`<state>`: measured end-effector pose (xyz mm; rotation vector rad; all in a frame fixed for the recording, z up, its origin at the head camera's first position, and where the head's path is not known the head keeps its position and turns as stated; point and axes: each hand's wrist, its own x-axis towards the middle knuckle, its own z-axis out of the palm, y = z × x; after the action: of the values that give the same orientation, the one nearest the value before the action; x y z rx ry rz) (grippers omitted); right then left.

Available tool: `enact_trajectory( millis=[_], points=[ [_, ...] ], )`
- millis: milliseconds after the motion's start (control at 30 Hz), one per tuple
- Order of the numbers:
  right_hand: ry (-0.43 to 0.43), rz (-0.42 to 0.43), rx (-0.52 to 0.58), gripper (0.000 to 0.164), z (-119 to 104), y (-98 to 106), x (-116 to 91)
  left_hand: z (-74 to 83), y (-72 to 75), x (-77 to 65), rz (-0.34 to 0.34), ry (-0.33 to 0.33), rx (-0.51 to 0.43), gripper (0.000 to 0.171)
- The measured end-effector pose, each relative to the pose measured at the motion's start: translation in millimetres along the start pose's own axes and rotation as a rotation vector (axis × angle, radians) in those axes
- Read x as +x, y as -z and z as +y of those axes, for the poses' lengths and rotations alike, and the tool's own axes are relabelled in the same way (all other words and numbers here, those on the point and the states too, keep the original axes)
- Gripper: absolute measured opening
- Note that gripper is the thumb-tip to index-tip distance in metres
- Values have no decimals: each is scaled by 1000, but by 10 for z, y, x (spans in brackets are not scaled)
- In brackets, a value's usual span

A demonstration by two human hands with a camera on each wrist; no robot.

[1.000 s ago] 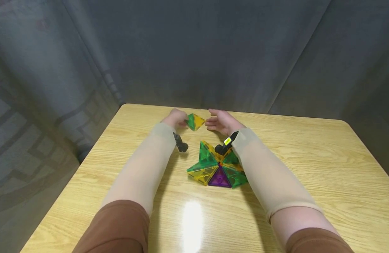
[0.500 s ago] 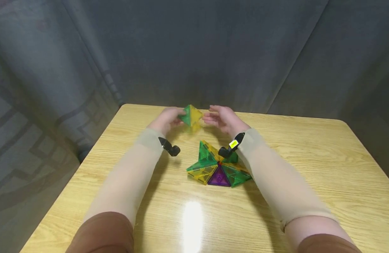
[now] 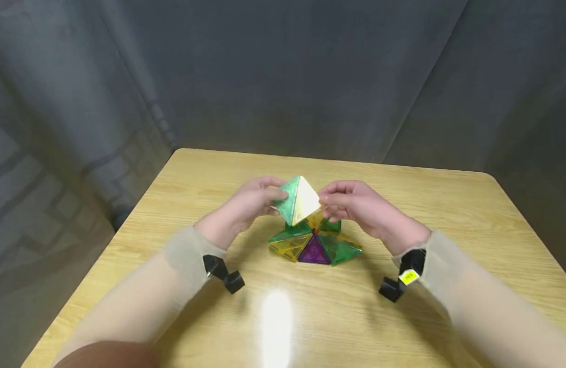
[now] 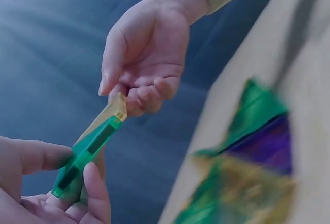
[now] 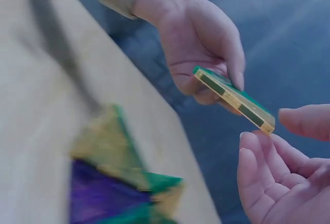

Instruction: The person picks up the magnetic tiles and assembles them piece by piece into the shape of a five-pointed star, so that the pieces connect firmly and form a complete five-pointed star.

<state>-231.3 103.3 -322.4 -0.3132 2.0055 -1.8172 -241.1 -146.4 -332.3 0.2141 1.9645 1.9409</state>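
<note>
Two translucent triangular magnetic tiles, joined along an edge, are held up off the table: one green [image 3: 289, 202], one yellow [image 3: 307, 200] with bright glare on it. My left hand [image 3: 248, 204] pinches the green tile between thumb and fingers. By the yellow tile's outer corner is my right hand [image 3: 367, 212]. In the right wrist view its fingers [image 5: 258, 152] lie at that corner, with the thumb apart from the tile; whether they touch cannot be told. Below and nearer stands a star-like build of green, yellow and purple tiles [image 3: 314, 251], its back part hidden by the held pair.
The build rests on a light wooden table [image 3: 448, 220]. Behind the table's far edge hangs a dark grey curtain [image 3: 283, 76], which also runs down the left side. A glare spot [image 3: 277, 327] lies on the near tabletop.
The green and yellow pair has been lifted from the far part of the table and brought nearer, over the build's back. Both hands have come back toward me, wrists spreading apart.
</note>
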Motion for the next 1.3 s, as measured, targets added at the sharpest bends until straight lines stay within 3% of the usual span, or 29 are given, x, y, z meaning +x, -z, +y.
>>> enact_trajectory(
  millis=[100,233,433,767,1067,1300],
  points=[
    [-24,-47,-22,24,155,-38,-249,-117,-97,-173,-82,19,17,32],
    [-52,-72,31,22,400,-60,-508,-312,-184,-353,-168,68,-6,29],
    [-98,-45,131,19,720,-63,-786,-613,-229,-531,-223,163,-33,22],
    [-155,24,283,14,921,-154,-841,-872,-312,-596,-156,212,-128,16],
    [-171,96,448,13,946,-253,-801,-961,-392,-607,-130,250,-214,16],
    [-185,167,515,14,991,-356,-746,-995,-441,-594,-126,267,-268,17]
  ],
)
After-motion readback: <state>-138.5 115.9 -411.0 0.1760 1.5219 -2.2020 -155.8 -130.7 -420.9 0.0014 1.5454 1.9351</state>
